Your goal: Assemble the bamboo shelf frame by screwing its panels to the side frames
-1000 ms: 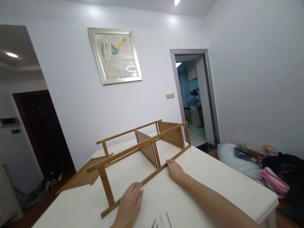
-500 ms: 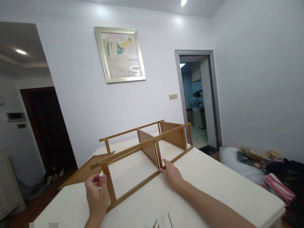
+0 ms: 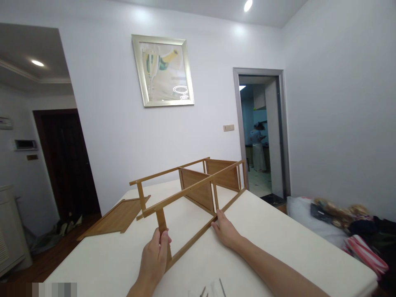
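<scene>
A wooden shelf frame (image 3: 189, 189) lies on its side on a white table (image 3: 93, 264), with two shelf boards standing between its side frames: a middle board (image 3: 198, 192) and a far one (image 3: 222, 172). My left hand (image 3: 153, 253) is closed around the crossbar at the frame's near end, thumb on top. At the foot of the middle crossbar, my right hand (image 3: 225, 230) grips the lower rail, its fingertips against the crossbar. A separate wooden board (image 3: 116, 216) lies flat to the left, partly under the frame's end.
By the table's near edge lie a few thin metal pieces (image 3: 220, 287), partly cut off. Clothes and a striped red-and-white cloth (image 3: 365, 253) are heaped right of the table. Past the doorway (image 3: 258, 136) a person (image 3: 257, 148) stands in another room.
My left hand has let go of the lower rail and taken hold of the end crossbar. The near side frame has shifted rightward at its near end. My right hand has moved to the middle crossbar's foot.
</scene>
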`<control>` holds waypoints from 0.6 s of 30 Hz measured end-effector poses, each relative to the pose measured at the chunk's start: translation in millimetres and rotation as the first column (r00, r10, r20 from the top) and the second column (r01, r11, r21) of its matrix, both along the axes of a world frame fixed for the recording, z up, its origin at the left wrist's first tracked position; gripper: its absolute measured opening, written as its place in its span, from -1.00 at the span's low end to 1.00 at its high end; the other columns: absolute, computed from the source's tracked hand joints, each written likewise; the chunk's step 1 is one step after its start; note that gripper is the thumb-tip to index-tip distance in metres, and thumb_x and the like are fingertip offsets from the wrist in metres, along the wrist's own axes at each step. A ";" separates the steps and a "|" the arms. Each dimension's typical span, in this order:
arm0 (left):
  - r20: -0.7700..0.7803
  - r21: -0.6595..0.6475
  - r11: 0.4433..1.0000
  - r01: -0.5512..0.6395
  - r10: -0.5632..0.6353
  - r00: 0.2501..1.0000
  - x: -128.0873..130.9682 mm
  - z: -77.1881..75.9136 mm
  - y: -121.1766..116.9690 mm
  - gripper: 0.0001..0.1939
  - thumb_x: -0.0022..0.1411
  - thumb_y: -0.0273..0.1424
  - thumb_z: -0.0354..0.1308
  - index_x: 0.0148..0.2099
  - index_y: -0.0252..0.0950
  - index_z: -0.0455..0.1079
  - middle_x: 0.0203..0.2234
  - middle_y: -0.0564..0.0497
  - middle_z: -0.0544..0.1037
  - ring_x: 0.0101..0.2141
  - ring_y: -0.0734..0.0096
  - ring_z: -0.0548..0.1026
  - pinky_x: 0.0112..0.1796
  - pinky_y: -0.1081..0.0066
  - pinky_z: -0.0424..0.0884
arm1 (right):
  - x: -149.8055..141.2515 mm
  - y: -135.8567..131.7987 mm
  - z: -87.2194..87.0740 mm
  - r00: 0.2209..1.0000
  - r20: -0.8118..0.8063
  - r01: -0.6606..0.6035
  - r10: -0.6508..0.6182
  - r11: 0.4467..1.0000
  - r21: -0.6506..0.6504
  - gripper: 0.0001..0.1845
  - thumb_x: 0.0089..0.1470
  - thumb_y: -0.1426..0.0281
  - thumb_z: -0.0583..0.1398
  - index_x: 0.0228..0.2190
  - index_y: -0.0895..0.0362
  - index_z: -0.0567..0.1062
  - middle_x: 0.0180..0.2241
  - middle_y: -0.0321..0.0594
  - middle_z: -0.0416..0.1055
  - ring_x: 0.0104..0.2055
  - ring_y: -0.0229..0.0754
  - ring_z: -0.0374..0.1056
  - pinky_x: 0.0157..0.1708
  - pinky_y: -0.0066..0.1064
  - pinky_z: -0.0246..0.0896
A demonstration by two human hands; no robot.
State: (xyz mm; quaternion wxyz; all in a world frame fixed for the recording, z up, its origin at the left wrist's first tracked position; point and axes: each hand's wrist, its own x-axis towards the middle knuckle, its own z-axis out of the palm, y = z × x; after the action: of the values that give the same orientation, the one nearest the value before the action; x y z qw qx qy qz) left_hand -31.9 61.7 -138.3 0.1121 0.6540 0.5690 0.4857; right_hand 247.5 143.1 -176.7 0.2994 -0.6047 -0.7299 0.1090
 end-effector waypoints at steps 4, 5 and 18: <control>0.019 0.019 0.997 0.078 -0.078 0.997 7.2 -2.4 -2.1 -0.59 0.30 -0.13 -0.14 -0.02 -0.25 0.36 -0.44 -0.01 0.60 -0.35 0.18 0.58 -0.30 0.25 0.44 | 3.1 3.3 -0.4 1.000 -0.007 -0.004 0.004 0.999 -0.033 -0.33 0.20 0.33 0.04 0.26 0.37 0.06 0.32 0.16 -0.04 0.37 -0.01 -0.11 0.30 -0.26 -0.17; 0.019 0.016 0.995 0.096 -0.096 0.995 8.8 -2.1 -3.0 -0.59 0.30 -0.15 -0.13 0.01 -0.26 0.35 -0.43 -0.01 0.60 -0.35 0.18 0.58 -0.29 0.26 0.44 | 3.9 3.9 -0.9 1.000 -0.009 -0.007 0.007 0.999 -0.040 -0.31 0.18 0.31 0.05 0.26 0.38 0.07 0.33 0.17 -0.06 0.37 0.00 -0.12 0.31 -0.26 -0.18; 0.045 -0.048 0.932 0.359 -0.357 0.933 30.4 -7.6 1.8 -0.50 0.33 -0.05 -0.13 -0.13 -0.28 0.50 -0.42 -0.03 0.57 -0.37 0.30 0.51 -0.33 0.41 0.46 | 2.8 16.6 -10.3 0.999 -0.034 -0.032 0.033 0.999 0.033 -0.49 0.14 0.40 0.06 0.12 0.31 0.31 0.23 0.15 0.15 0.28 -0.01 0.09 0.27 -0.24 -0.09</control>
State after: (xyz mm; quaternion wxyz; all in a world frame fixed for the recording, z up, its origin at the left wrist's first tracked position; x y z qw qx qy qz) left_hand -1.5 63.5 -145.8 0.2270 0.7345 0.4517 0.4527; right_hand 250.3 159.7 -187.0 0.3199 -0.5859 -0.7360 0.1126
